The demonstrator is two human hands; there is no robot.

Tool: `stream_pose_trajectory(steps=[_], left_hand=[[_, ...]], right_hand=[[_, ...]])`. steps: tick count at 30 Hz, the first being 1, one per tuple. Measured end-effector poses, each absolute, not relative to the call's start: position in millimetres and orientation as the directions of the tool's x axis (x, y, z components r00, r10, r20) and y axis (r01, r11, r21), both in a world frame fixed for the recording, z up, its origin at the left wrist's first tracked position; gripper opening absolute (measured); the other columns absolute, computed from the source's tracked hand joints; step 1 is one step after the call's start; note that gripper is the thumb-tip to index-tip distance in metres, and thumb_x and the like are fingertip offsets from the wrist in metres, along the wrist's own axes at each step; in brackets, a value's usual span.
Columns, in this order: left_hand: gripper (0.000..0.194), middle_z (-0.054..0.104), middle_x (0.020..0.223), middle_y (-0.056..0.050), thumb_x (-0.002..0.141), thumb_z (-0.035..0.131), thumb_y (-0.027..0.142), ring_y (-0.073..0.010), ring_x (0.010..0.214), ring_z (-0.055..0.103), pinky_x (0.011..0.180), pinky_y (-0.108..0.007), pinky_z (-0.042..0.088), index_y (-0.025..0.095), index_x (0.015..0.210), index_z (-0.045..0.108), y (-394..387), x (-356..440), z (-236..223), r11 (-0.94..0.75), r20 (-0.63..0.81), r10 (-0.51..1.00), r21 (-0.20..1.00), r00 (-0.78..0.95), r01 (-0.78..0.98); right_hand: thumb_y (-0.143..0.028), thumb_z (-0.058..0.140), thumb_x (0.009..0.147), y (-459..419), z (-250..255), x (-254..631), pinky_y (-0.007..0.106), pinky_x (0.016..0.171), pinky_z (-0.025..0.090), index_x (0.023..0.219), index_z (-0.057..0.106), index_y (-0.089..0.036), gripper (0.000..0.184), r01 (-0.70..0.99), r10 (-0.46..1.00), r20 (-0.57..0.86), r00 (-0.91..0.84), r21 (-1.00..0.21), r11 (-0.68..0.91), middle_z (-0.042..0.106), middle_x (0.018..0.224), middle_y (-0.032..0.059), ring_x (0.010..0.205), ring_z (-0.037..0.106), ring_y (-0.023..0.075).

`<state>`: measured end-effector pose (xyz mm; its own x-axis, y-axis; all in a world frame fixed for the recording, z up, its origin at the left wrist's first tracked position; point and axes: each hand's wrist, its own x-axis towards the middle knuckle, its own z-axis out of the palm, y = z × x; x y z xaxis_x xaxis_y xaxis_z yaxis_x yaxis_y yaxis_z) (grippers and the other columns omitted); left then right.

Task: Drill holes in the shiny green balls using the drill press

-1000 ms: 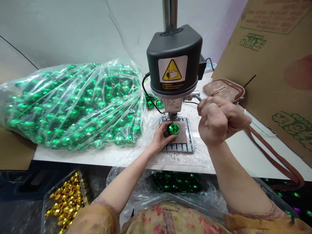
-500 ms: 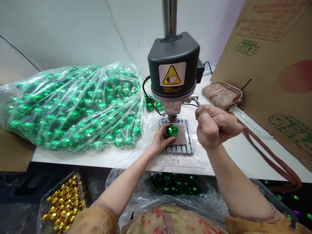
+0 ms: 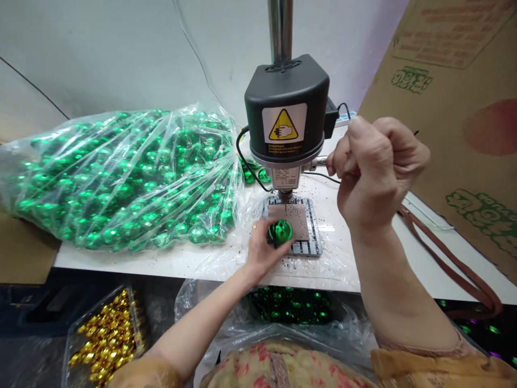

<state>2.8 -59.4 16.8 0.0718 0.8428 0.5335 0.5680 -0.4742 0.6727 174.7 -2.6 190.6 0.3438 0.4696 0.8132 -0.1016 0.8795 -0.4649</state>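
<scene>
A shiny green faceted ball is held between the thumb and fingers of my left hand, over the front left of the drill press base. A bare brown board lies on that base. Above it stands the black drill press head, its thin bit pointing down, apart from the ball. My right hand is closed round the press's feed lever at the right of the head; most of the lever is hidden by the fingers.
A clear bag of green balls fills the table's left. Beneath the table edge lie more green balls in plastic and a clear bin of gold balls. A cardboard box and brown strap are on the right. Dark shavings dot the table.
My left hand has drawn the green ball toward me and slightly left, out from under the bit. My right hand has risen and moved right with the lever.
</scene>
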Motion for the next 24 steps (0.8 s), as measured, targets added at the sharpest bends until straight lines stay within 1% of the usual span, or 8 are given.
stream_pose_trajectory(steps=[2,4,7,9,11,15,20,24], left_hand=[[0.042,0.071,0.097,-0.008,0.084,0.078,0.043,-0.0248,0.088,0.068,0.076,-0.039,0.056,0.023,0.117,0.061,-94.6,-0.8,13.6,-0.644,0.605,0.743,0.526,0.287,0.556],[0.039,0.072,0.09,-0.008,0.086,0.074,0.045,-0.0237,0.08,0.066,0.071,-0.038,0.055,0.022,0.116,0.063,-128.7,-6.2,4.9,-0.842,0.624,0.52,0.26,0.583,0.473],[0.036,0.076,0.102,-0.011,0.087,0.073,0.03,-0.0252,0.091,0.069,0.083,-0.04,0.057,0.023,0.121,0.064,-160.0,-17.7,-11.2,-0.916,0.474,0.335,-0.039,0.814,0.4],[0.041,0.076,0.114,-0.013,0.088,0.073,0.034,-0.028,0.104,0.07,0.093,-0.044,0.057,0.025,0.127,0.062,-158.8,-27.8,-16.3,-0.919,0.446,0.344,-0.019,0.826,0.393],[0.039,0.076,0.115,-0.013,0.092,0.069,0.035,-0.0286,0.108,0.07,0.096,-0.045,0.057,0.025,0.129,0.06,-136.1,-39.6,-12.1,-0.904,0.539,0.406,0.122,0.738,0.409],[0.033,0.073,0.102,-0.009,0.093,0.052,0.009,-0.0257,0.1,0.069,0.091,-0.042,0.056,0.024,0.12,0.064,-34.0,-62.6,18.7,-0.647,0.605,0.715,0.382,0.351,0.659],[0.045,0.068,0.125,-0.017,0.085,0.052,0.002,-0.0325,0.123,0.06,0.109,-0.048,0.048,0.017,0.125,0.067,109.4,-69.1,47.5,-0.297,0.314,0.923,0.219,0.221,0.93],[0.045,0.068,0.132,-0.018,0.085,0.053,0.003,-0.0346,0.132,0.055,0.112,-0.049,0.045,0.016,0.125,0.069,161.4,-61.3,45.1,-0.259,0.253,0.945,0.202,0.205,0.944]], right_hand=[[-0.024,0.069,0.091,-1.7,189.2,176.7,0.035,0.047,0.031,0.057,0.043,-0.023,0.043,-0.102,0.461,0.823,0.332,-0.455,0.885,0.032,0.048,-0.0057,0.044,0.039,0.0111],[-0.025,0.069,0.091,-2.0,187.3,177.5,0.035,0.047,0.032,0.057,0.043,-0.023,0.043,-0.102,0.451,0.832,0.323,-0.443,0.891,0.032,0.048,-0.0057,0.044,0.039,0.0109],[-0.025,0.069,0.091,-3.3,186.5,176.9,0.035,0.047,0.032,0.057,0.044,-0.023,0.042,-0.098,0.447,0.833,0.327,-0.44,0.893,0.031,0.048,-0.0061,0.043,0.039,0.0106],[-0.024,0.068,0.092,-4.1,186.7,176.1,0.035,0.048,0.032,0.057,0.044,-0.023,0.042,-0.098,0.449,0.831,0.33,-0.443,0.891,0.031,0.049,-0.0063,0.045,0.04,0.0097],[-0.021,0.066,0.093,-4.6,186.4,175.6,0.033,0.049,0.032,0.058,0.045,-0.022,0.04,-0.105,0.448,0.831,0.329,-0.439,0.892,0.031,0.05,-0.0066,0.046,0.04,0.0081],[-0.016,0.064,0.093,-4.2,184.8,175.4,0.032,0.049,0.031,0.06,0.048,-0.02,0.037,-0.12,0.438,0.836,0.33,-0.423,0.898,0.031,0.051,-0.007,0.046,0.04,0.006],[-0.011,0.059,0.091,-3.4,184.4,175.3,0.031,0.051,0.036,0.06,0.046,-0.02,0.035,-0.132,0.432,0.838,0.333,-0.413,0.901,0.033,0.05,-0.0077,0.046,0.042,0.0058],[-0.011,0.058,0.09,-4.0,184.1,175.6,0.031,0.052,0.038,0.06,0.044,-0.02,0.035,-0.117,0.422,0.846,0.326,-0.407,0.906,0.034,0.05,-0.008,0.046,0.043,0.0063]])
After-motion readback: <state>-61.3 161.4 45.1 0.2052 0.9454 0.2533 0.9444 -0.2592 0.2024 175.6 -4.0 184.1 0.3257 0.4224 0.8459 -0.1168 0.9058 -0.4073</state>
